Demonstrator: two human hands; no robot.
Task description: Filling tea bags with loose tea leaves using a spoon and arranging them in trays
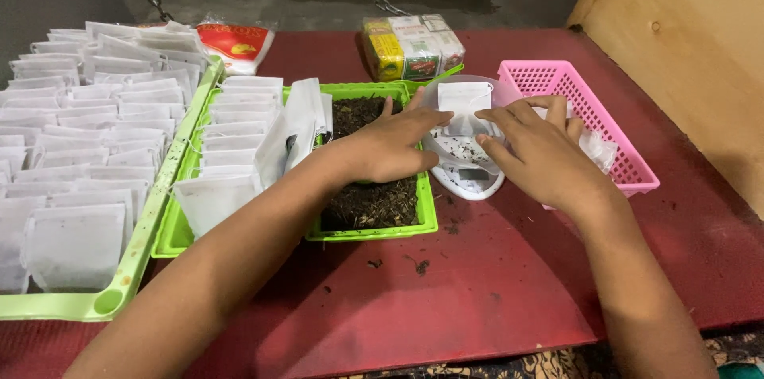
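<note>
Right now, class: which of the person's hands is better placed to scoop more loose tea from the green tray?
Probably the left hand: it lies directly over the green tray of loose tea. The right hand is farther off, at the white paper sachet on the small white scale.

Yellow-and-green wrapped box pack [412, 46] at the table's far edge; red-and-white pouch [235, 44] to its left.

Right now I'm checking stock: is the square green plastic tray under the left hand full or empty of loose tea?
Partly full: dark loose tea covers the square green plastic tray floor beneath the left hand.
</note>
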